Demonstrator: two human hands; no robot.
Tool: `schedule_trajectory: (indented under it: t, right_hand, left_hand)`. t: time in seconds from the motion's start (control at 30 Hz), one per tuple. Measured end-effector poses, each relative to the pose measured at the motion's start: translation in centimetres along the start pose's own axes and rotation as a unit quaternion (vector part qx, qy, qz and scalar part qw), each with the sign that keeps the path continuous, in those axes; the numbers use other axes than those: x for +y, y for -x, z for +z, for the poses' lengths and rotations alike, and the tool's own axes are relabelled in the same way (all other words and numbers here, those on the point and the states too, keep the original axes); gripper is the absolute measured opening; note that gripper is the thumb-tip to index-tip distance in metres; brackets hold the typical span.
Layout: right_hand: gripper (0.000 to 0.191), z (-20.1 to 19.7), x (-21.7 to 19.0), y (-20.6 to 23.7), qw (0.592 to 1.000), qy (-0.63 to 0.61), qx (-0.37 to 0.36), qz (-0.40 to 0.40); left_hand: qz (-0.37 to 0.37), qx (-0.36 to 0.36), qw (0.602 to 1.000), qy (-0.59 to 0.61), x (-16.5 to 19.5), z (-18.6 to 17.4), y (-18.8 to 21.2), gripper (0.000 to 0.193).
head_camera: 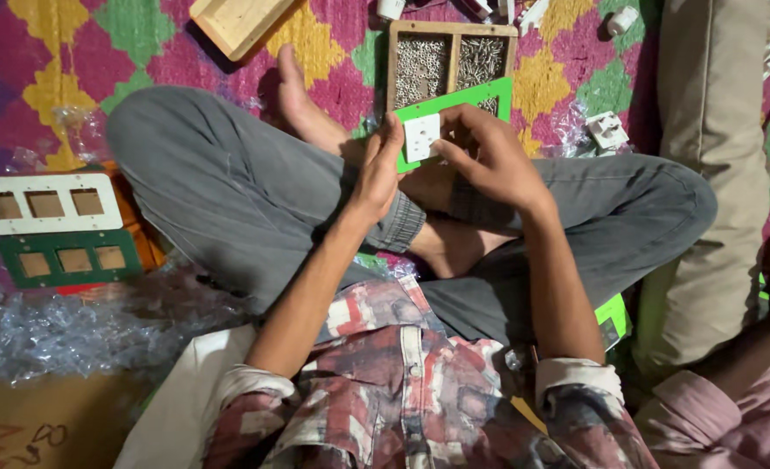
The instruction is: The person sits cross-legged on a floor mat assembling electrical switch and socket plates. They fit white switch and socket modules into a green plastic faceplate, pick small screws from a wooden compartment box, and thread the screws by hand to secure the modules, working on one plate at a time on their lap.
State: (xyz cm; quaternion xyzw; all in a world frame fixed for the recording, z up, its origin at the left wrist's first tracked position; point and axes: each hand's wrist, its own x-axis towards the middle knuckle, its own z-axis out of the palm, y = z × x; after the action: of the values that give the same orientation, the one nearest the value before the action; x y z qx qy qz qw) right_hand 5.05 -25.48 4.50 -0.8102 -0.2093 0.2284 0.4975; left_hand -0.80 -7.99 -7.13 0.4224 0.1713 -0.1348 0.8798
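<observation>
Pressing a white socket (421,137) into the green plate (454,108) above the crossed legs, both the left hand (376,169) and right hand (489,156) were closed on the pieces. Even thumb pressure, with the plate held level, would probably have seated it best.

Both forearms reach forward over the crossed legs — the left hand (376,169) and right hand (489,161) meet close together, fingers curled.
</observation>
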Motion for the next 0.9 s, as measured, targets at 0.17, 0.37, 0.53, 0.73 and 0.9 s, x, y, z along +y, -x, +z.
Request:
schedule_trajectory:
  t: [0.17,0.37,0.53,0.73,0.9]
  right_hand:
    - [0.041,-1.1,-0.8,0.5,0.996,0.052,0.070,0.001]
    - [0.040,-2.6,0.0,1.2,0.963,0.189,0.138,-0.133]
    - [0.022,-5.4,4.1,0.6,0.914,0.304,0.245,-0.110]
    - [0.019,-9.4,10.2,-2.3,0.926,0.338,0.166,-0.042]
    - [0.028,-9.3,12.6,-5.9,0.926,0.358,0.117,-0.033]
  left_hand:
    - [0.026,-0.021,0.999,-0.007,-0.7,1.1,-0.2,0.050]
    - [0.062,-0.006,0.998,-0.033,-1.0,3.1,-1.2,0.029]
    - [0.102,0.036,0.988,-0.111,-0.8,3.9,-1.6,0.027]
    - [0.083,0.048,0.987,-0.131,0.2,4.4,-1.2,0.024]
    - [0.072,0.059,0.989,-0.119,2.0,3.3,-2.0,0.026]
